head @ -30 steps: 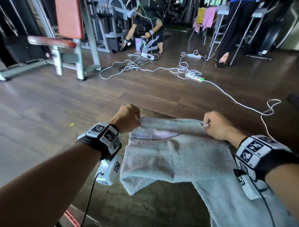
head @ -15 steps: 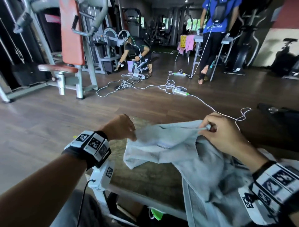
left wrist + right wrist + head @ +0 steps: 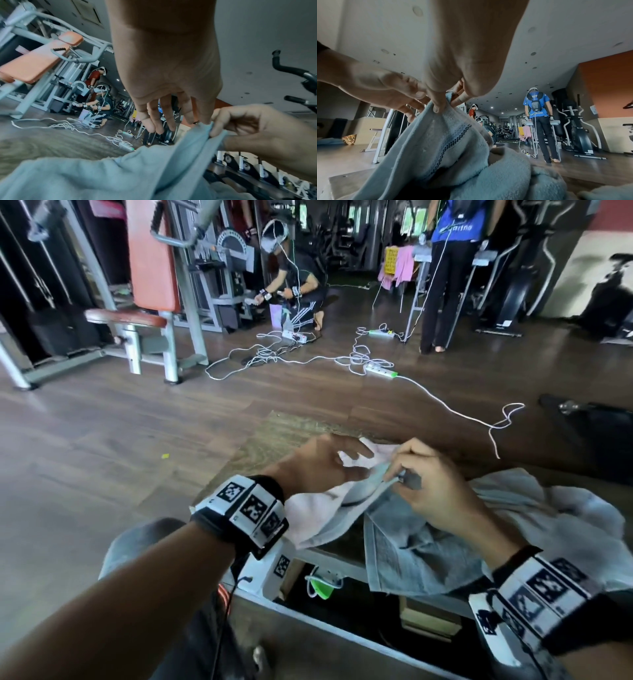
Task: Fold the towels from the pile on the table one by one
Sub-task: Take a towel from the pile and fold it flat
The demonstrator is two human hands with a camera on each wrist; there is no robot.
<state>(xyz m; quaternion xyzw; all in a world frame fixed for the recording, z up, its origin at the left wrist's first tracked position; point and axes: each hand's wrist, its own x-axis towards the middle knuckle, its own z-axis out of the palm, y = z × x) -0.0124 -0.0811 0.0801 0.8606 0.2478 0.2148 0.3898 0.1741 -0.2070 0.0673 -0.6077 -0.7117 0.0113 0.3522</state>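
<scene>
My right hand [image 3: 433,484] pinches the pale blue towel [image 3: 346,508] by its lifted edge above the table [image 3: 274,436]; my left hand [image 3: 322,465] hovers slack-fingered, gripping nothing. One pinch could slip, dropping it back onto the pile [image 3: 548,515].

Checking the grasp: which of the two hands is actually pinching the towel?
The right hand: its thumb and fingers pinch the towel edge. The left hand hovers beside it, fingers straight, gripping nothing.

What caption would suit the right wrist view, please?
Right hand pinches the corner of a pale blue towel while the open left hand reaches alongside.
</scene>
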